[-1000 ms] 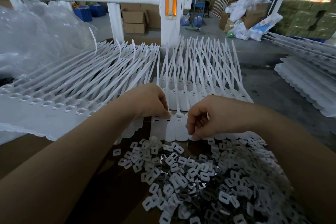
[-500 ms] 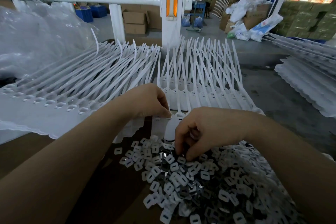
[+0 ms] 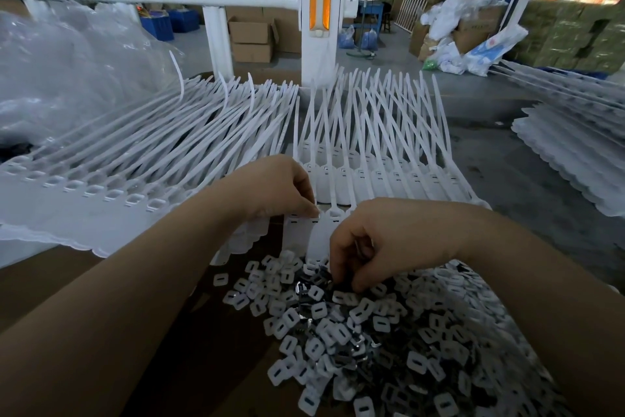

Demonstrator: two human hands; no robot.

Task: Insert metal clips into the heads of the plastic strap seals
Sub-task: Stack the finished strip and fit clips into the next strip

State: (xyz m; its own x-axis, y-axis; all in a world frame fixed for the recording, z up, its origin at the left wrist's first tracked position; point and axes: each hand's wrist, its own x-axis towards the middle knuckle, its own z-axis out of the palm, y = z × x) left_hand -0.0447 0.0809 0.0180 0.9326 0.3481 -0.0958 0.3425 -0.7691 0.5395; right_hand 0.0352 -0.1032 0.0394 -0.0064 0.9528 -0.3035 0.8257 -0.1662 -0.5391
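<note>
White plastic strap seals lie fanned in rows across the bench, heads toward me. A heap of small white caps and shiny metal clips covers the near right of the brown cardboard surface. My left hand rests with curled fingers on the head of a seal in the nearest row, fingertips pinching its edge. My right hand reaches down into the far edge of the heap, thumb and fingers curled round small pieces there; what they hold is hidden.
A second batch of strap seals spreads to the left, with clear plastic bags behind. A white railing and post stand beyond the bench. More stacked seals lie at the right, above the concrete floor.
My right hand left the seal heads and dropped toward me into the clip heap, where it now digs with its fingertips. The left hand stayed on the seal head.
</note>
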